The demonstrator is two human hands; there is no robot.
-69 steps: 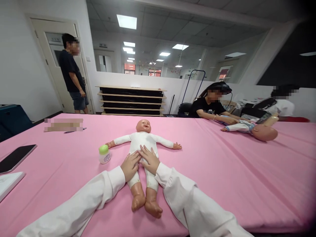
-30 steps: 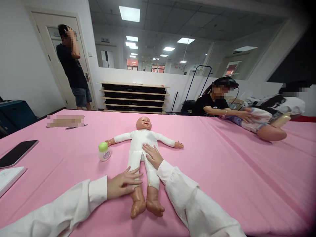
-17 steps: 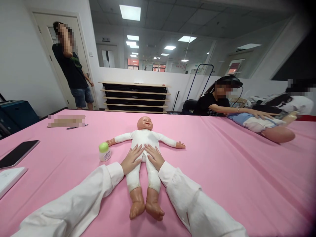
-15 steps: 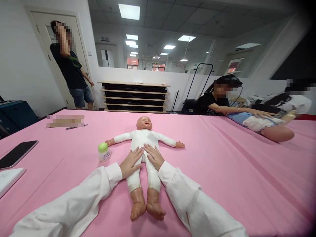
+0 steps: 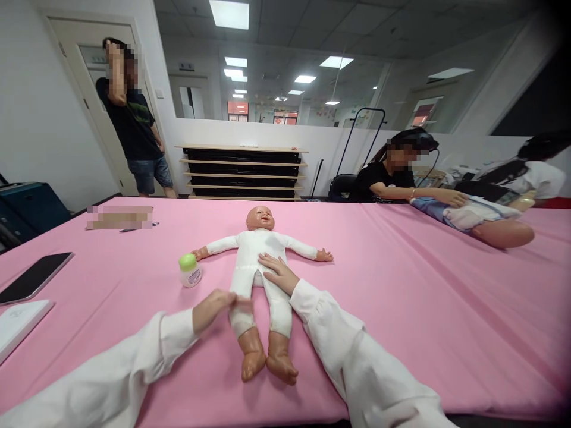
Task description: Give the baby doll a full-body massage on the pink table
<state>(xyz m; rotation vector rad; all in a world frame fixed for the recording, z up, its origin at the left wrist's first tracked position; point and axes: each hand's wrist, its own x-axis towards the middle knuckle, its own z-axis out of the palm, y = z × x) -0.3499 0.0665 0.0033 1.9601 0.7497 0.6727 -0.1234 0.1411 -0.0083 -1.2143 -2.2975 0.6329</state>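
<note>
Pink-covered table takes up most of the lower frame. Shelf unit, black with pale boards, sits low against the wall, upper centre. Standing person upper left by the door, one arm raised to the head; seated co-worker upper right. Doll lies on its back on the cloth, mid-frame. Long axis close to vertical in frame: head at top, feet toward the bottom edge, foot end leaning slightly right. Face up, turned a bit to frame right. Arms spread out to both sides, legs straight, feet close together. Second doll at right, axis slanting down to the right, head at the lower-right end, co-worker's hand on it. Dark phone at left edge, white box below it, cut by the frame. Left hand: blurred, over the doll's leg on frame left, fingers out straight, unclamped; can't tell if touching. Right hand: flat on the doll's lower belly and hip, fingers extended, unclamped. Jar, green lid, upright, left of the doll, just beside its outstretched hand. Pen upper left.
</note>
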